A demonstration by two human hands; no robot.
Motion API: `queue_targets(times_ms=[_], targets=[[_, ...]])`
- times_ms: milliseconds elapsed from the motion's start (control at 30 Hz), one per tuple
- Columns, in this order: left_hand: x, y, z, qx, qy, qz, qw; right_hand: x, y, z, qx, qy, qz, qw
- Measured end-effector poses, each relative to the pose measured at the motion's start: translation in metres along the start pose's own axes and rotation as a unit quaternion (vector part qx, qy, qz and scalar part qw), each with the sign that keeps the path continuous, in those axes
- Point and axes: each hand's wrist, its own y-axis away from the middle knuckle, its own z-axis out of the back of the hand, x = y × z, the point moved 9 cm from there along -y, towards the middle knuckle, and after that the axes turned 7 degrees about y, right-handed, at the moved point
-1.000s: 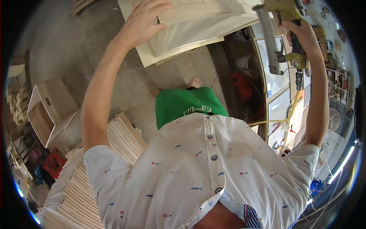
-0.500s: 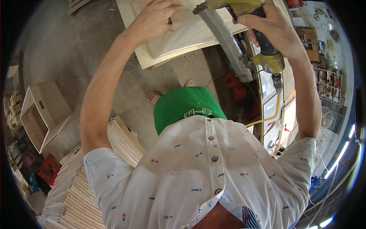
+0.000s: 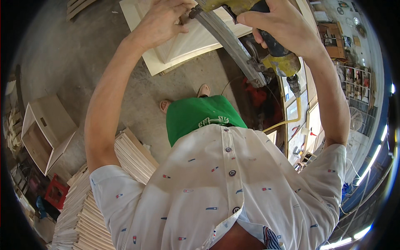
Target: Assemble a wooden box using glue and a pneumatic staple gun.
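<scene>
In my right hand (image 3: pixel 287 31) is the black grip of a yellow pneumatic nail gun (image 3: pixel 231 43), fingers wrapped around it. Its long grey magazine slants down to the right, and a yellow air hose (image 3: pixel 299 110) hangs from the fitting at the handle's base. The nose of the gun is close to the fingers of my left hand (image 3: pixel 160 25). Those fingers are bent over a pale wooden panel piece (image 3: pixel 189 43) at the top of the view; what lies between them is hidden.
On the left stands an open wooden box (image 3: pixel 52 121), with a red plastic stool (image 3: pixel 55 191) below it. Stacked pale wood strips (image 3: pixel 133 156) lie beside my left elbow. To the right is a workbench (image 3: pixel 293 125) with tools; shelves (image 3: pixel 354 83) stand beyond.
The nail gun and my right hand have shifted left and slightly up, bringing the gun's nose against or very near my left fingers. My left hand has moved slightly left.
</scene>
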Motion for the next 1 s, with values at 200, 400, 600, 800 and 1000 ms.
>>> queue_targets(times_ms=[200, 400, 600, 800, 1000], targets=[[0.005, -0.003, -0.002, 0.028, 0.005, 0.055, 0.998, 0.008, -0.005, 0.0, -0.004, -0.029, 0.095, 0.995], [-0.006, 0.004, 0.009, -0.062, -0.001, -0.001, 0.998, 0.008, -0.002, -0.001, 0.022, 0.047, 0.059, 0.997], [0.056, 0.09, -0.042, -0.261, 0.379, 0.226, 0.858, -0.008, -0.01, -0.015, 0.001, -0.023, 0.111, 0.994], [0.067, 0.074, -0.085, -0.203, 0.577, 0.34, 0.715, -0.02, -0.012, -0.018, 0.003, -0.026, 0.092, 0.995], [0.068, 0.055, -0.096, -0.174, 0.662, 0.281, 0.673, -0.021, -0.01, -0.018, -0.003, -0.038, 0.098, 0.994]])
